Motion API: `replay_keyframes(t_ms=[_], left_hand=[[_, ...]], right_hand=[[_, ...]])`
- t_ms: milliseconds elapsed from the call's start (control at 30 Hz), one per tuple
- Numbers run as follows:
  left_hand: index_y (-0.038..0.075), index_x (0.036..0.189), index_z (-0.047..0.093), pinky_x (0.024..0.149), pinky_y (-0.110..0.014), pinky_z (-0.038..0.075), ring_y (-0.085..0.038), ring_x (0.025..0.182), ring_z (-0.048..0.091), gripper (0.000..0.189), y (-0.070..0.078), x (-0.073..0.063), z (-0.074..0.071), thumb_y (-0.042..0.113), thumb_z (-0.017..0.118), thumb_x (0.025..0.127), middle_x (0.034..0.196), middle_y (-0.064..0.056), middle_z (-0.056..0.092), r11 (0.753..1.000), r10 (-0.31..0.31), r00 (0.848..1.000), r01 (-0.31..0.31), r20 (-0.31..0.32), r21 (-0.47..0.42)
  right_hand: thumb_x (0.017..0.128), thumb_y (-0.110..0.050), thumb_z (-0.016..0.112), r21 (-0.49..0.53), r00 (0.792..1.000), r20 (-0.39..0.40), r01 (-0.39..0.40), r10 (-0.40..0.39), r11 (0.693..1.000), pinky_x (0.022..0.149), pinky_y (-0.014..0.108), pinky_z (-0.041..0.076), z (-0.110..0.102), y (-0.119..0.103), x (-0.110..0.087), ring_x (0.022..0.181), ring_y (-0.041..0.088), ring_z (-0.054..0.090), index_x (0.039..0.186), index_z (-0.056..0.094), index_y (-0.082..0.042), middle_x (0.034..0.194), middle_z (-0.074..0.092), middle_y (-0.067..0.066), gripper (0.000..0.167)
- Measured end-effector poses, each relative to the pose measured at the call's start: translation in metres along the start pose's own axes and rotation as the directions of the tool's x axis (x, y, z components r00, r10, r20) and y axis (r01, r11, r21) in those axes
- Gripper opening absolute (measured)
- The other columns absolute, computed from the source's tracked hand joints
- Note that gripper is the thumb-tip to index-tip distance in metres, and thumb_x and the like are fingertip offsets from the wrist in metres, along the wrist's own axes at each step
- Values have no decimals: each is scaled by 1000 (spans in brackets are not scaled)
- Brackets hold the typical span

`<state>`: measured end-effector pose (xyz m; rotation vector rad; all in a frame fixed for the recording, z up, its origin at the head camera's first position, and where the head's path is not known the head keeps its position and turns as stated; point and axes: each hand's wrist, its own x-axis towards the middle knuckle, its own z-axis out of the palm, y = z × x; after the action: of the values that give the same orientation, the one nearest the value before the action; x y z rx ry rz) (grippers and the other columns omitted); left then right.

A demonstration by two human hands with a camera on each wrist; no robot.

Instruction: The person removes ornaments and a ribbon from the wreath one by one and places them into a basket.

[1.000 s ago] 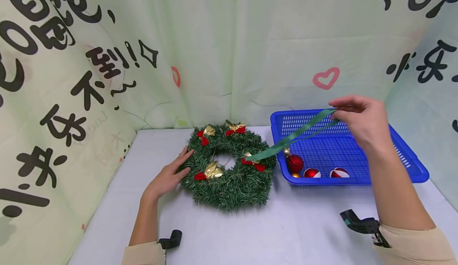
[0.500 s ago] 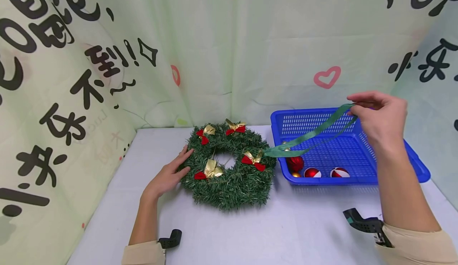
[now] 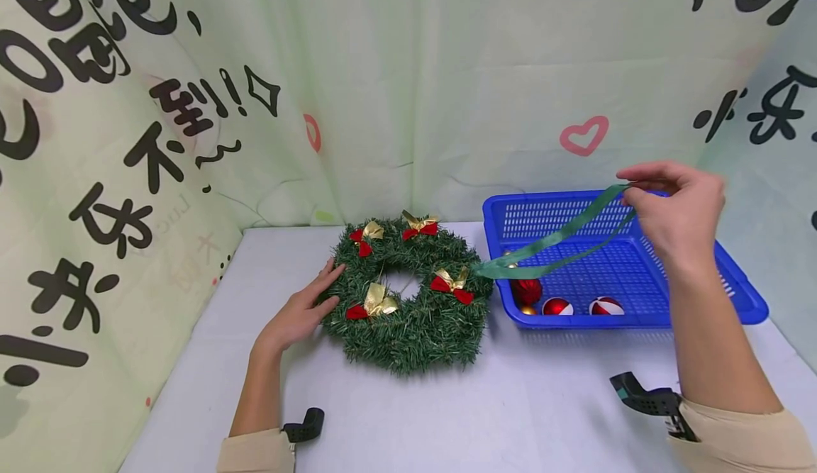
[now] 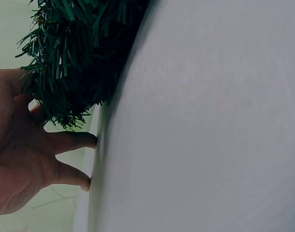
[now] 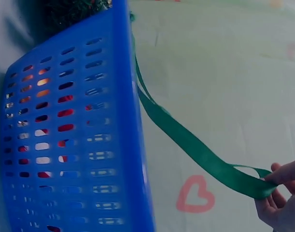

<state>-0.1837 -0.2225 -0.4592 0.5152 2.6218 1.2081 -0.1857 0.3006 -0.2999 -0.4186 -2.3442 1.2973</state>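
A green wreath [image 3: 415, 345] with several red and gold bows lies on the table. Against its left side rests my left hand [image 3: 300, 320], fingers spread; in the left wrist view two fingertips of that hand [image 4: 21, 159] touch the tabletop beside the wreath [image 4: 79, 53]. My right hand [image 3: 683, 210] is raised over the blue basket and pinches the end of a green ribbon [image 3: 574, 228] between thumb and fingers. The looped ribbon [image 5: 195, 150] slopes down from the right hand [image 5: 282, 198] to the wreath's right edge; whether it is tied there cannot be seen.
The blue plastic basket [image 3: 628, 322] stands right of the wreath. Near its front left lie a dark red ball [image 3: 526, 291], two red-and-white balls [image 3: 606, 306] and small gold ones. A printed curtain [image 3: 485, 104] hangs behind the white table [image 3: 447, 423].
My right hand has moved right with the ribbon, then nearly stopped. The ribbon's lower end has shifted from over the right bow to the wreath's right edge. The left hand stays put.
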Motion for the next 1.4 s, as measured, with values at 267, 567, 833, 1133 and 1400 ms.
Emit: replay_keyframes(t_ms=[267, 567, 833, 1133, 1400], left_hand=[[23, 168, 26, 125, -67, 16, -40, 161, 8, 60, -1, 0, -1, 27, 49, 112, 177, -5, 6, 1000, 1, 1000, -1, 2, -1], [24, 167, 26, 126, -66, 16, -38, 162, 9, 60, -1, 1, 0, 26, 49, 112, 177, -4, 7, 1000, 3, 1000, -3, -7, 1], [23, 167, 26, 125, -66, 16, -39, 161, 9, 60, 0, 0, 0, 25, 49, 112, 177, -5, 7, 1000, 1, 1000, -1, -4, 0], [22, 167, 26, 125, -66, 17, -39, 161, 10, 60, 0, 0, 0, 26, 49, 112, 177, -5, 7, 1000, -1, 1000, 1, -4, -2], [23, 167, 27, 126, -66, 17, -39, 161, 9, 60, -2, 1, 0, 26, 49, 112, 177, -4, 7, 1000, 2, 1000, -2, -5, -2]], right_hand=[[100, -18, 68, -53, 996, 72, 50, -46, 997, 75, 9, 47, 17, 10, -6, 111, 4, 51, 125, 76, -9, 92, 63, -25, 27], [98, -12, 68, -94, 971, 189, 168, -148, 981, 68, 28, 52, 41, 15, -16, 119, 23, 53, 116, 78, -7, 108, 76, 10, 21], [99, -10, 68, -91, 915, 366, 216, -170, 972, 55, 29, 44, 60, 19, -28, 112, 35, 59, 117, 77, -7, 121, 72, 21, 20], [99, -10, 69, -125, 828, 541, 254, -149, 959, 83, 47, 53, 78, 23, -37, 115, 39, 64, 117, 78, -12, 124, 71, 19, 21], [98, -10, 71, -151, 787, 608, 249, -109, 957, 88, 54, 54, 86, 24, -41, 114, 41, 66, 119, 77, -13, 120, 74, 19, 23]])
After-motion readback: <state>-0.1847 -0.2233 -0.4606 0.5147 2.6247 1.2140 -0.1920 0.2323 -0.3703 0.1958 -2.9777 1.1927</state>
